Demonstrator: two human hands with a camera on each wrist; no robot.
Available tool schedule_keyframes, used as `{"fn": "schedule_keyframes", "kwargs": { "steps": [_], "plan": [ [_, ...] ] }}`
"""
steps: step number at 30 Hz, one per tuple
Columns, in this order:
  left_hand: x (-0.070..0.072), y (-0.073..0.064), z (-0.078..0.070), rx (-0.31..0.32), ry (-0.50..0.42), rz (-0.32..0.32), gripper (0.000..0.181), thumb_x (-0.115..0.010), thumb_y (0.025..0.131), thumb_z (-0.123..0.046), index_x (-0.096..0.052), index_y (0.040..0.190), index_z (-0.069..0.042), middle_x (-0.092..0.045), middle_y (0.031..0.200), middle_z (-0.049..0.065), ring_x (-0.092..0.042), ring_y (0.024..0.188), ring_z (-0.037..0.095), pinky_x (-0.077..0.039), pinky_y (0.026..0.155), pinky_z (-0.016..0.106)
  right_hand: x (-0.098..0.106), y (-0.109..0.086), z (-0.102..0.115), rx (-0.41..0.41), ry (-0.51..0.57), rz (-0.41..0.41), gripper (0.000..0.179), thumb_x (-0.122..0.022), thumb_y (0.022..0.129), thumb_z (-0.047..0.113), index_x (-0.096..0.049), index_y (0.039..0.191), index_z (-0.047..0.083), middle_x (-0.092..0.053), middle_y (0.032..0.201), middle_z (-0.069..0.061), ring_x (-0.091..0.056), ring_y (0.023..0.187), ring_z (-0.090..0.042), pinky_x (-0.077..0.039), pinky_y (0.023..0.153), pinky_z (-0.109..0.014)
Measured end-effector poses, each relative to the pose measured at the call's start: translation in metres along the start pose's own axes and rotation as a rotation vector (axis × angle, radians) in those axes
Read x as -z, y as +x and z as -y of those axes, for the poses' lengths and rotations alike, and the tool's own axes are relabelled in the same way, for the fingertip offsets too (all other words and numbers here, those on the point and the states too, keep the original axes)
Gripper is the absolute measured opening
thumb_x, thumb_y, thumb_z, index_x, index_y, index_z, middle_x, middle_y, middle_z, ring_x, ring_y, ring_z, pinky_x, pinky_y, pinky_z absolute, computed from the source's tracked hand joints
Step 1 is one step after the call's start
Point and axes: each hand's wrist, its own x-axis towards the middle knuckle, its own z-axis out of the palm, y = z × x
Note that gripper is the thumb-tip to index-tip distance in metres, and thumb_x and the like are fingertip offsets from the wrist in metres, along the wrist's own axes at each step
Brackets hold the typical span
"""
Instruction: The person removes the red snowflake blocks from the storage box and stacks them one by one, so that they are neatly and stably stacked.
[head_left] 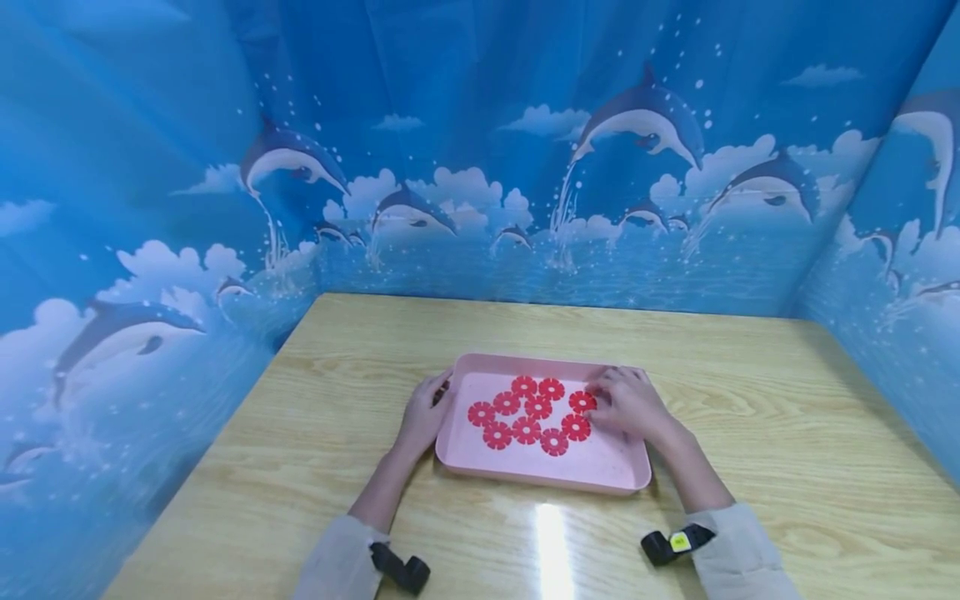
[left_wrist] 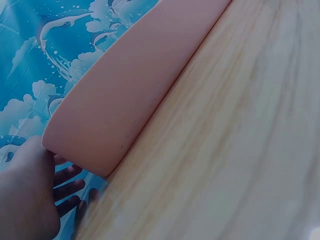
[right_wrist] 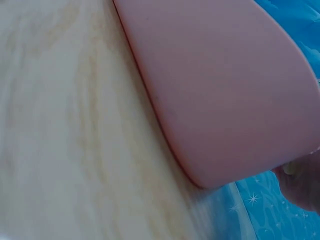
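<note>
A shallow pink tray (head_left: pixel 600 467) rests on the table with several red notched, flower-shaped plastic discs (head_left: pixel 527 430) lying flat in it. My left hand (head_left: pixel 423 417) holds the tray's left wall, thumb at the rim and fingers along the outside. The left wrist view shows those fingers (left_wrist: pixel 69 190) spread beside the tray's corner. Over the tray's right side reaches my right hand (head_left: pixel 630 404), fingers bent, its thumb and index tips right at one red disc (head_left: pixel 582 402). Whether it pinches that disc I cannot tell. The tray's wall (right_wrist: pixel 225 90) hides its fingers in the right wrist view.
The wood-grain table (head_left: pixel 360 358) extends around the tray on all sides. Behind it and at both sides hangs a blue dolphin-print curtain (head_left: pixel 465 125). Black wrist cameras are strapped at the left sleeve (head_left: pixel 341 558) and right sleeve (head_left: pixel 742 554).
</note>
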Motion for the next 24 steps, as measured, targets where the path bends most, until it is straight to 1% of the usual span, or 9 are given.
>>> {"fn": "schedule_keyframes", "kwargs": {
  "steps": [3,10,17,24],
  "plan": [
    [0.0,-0.0001,0.0002,-0.001,0.005,0.002,0.037,-0.055,0.091,-0.01,-0.053,0.126,0.001,-0.057,0.1,0.014,-0.054,0.091,0.028,-0.046,0.084,0.042,0.0002,0.0001,-0.0004,-0.001,0.001,0.008,0.038,-0.077,0.072,0.029,-0.068,0.101,0.006,-0.06,0.107,-0.009,-0.045,0.109,-0.032,-0.024,0.098,-0.05],
    [-0.0002,-0.0002,0.0007,-0.006,0.006,0.001,0.037,-0.055,0.091,-0.01,-0.053,0.126,0.002,-0.057,0.1,0.014,-0.054,0.09,0.028,-0.046,0.083,0.043,0.0006,0.0002,0.001,0.0,-0.003,-0.003,0.034,-0.077,0.072,0.029,-0.069,0.098,0.008,-0.06,0.107,-0.009,-0.045,0.109,-0.033,-0.026,0.096,-0.049],
    [0.0003,0.0002,0.0015,0.001,0.001,0.002,0.037,-0.055,0.091,-0.01,-0.053,0.126,0.001,-0.057,0.099,0.014,-0.054,0.09,0.028,-0.046,0.083,0.042,-0.0012,0.001,0.0014,0.001,-0.037,-0.01,0.033,-0.077,0.071,0.029,-0.067,0.096,0.008,-0.061,0.107,-0.01,-0.047,0.108,-0.033,-0.026,0.097,-0.05],
    [0.0,-0.0006,-0.0004,0.015,-0.009,0.006,0.037,-0.055,0.091,-0.01,-0.052,0.127,0.001,-0.057,0.1,0.013,-0.054,0.092,0.028,-0.045,0.084,0.043,0.0,-0.0014,0.0012,0.009,-0.026,-0.032,0.034,-0.076,0.069,0.028,-0.067,0.095,0.007,-0.061,0.107,-0.01,-0.048,0.106,-0.032,-0.028,0.096,-0.049]
  ]
}}
